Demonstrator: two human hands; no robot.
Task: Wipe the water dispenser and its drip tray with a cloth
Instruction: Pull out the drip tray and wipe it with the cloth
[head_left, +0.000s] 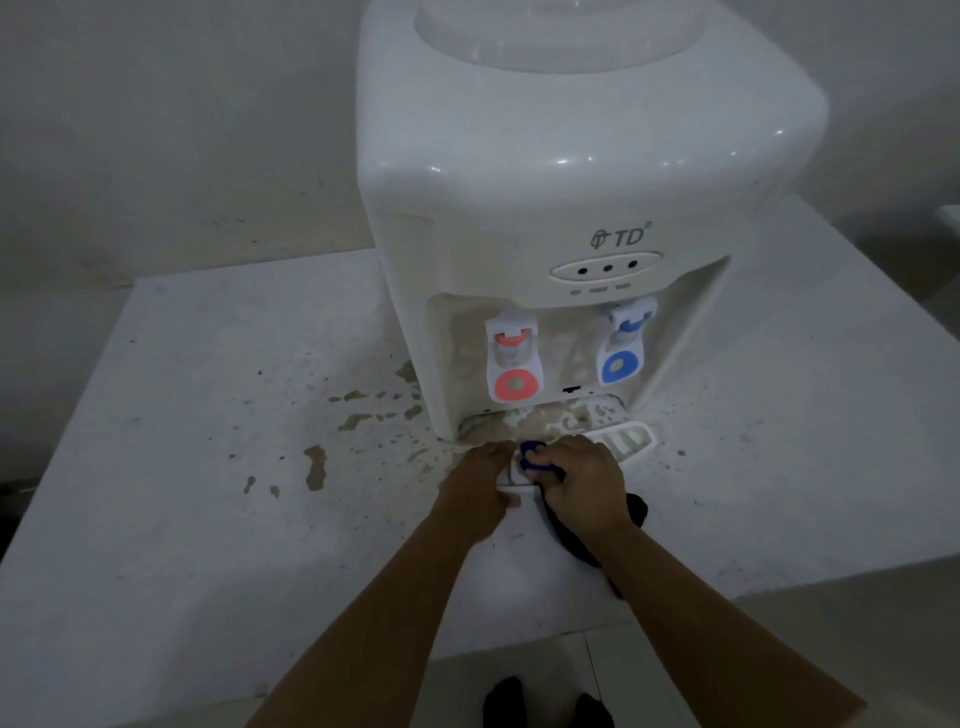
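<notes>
Down at the foot of the dispenser (571, 208) is where it's all happening: both hands are on the drip tray (628, 440), which sits pulled out a little from its slot and skewed to the right on the desk (208, 519). Left hand (480, 478) rests flat against the tray's near left edge, fingers fairly straight, looking like it's steadying the thing rather than clutching it. Right hand (582, 480) has a closed grip on the cloth (535, 462), a dark blue one, bunched under curled fingers with a bright blue fold poking out at the knuckles and a dark tail trailing back beneath the wrist. That wad is pressed onto the tray's middle, so the tray is the step in hand.

How far along? Early, I'd say. Brownish splashes show in the recess behind the red tap (511, 358) and the blue tap (623, 348), and the floor of the slot looks blotched too. Brown spots are scattered across the desk to the left of the machine and a few on the right. The top and front of the casing look clean enough from here, though whether they've been wiped I can't tell. My guess is the recess, the taps and the rest of the tray are all left to do.
</notes>
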